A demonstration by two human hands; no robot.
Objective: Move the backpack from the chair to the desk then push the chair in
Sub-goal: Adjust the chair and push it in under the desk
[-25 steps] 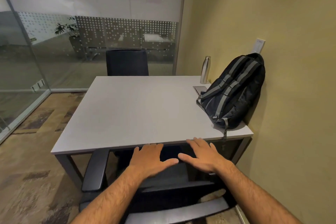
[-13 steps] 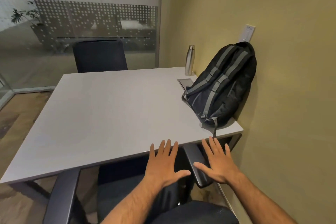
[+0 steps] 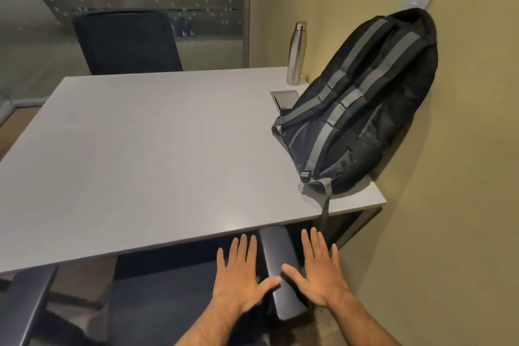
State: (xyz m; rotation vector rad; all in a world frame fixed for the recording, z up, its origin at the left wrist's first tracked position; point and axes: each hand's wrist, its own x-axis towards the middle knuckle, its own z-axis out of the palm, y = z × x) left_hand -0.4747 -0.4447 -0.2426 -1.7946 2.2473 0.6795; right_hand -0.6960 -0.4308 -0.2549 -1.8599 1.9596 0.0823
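The black backpack point(image 3: 365, 104) with grey straps stands on the white desk point(image 3: 146, 154), at its right side, leaning against the yellow wall. The dark office chair point(image 3: 174, 298) sits below me, its seat partly under the desk's near edge. Its right armrest point(image 3: 280, 270) runs between my two hands. My left hand point(image 3: 241, 275) hovers flat over the seat, fingers spread, holding nothing. My right hand point(image 3: 320, 272) is spread just right of the armrest, its thumb over the pad, also holding nothing.
A steel bottle point(image 3: 296, 53) stands at the desk's far right corner, beside a recessed cable hatch point(image 3: 285, 98). A second dark chair point(image 3: 126, 42) faces me across the desk. Frosted glass partitions close the back and left. The chair's left armrest point(image 3: 25, 306) is at the lower left.
The view has moved forward and down, closer to the desk. The chair has slid further under the desk. My hands have come off the chair's back and now hover by the right armrest.
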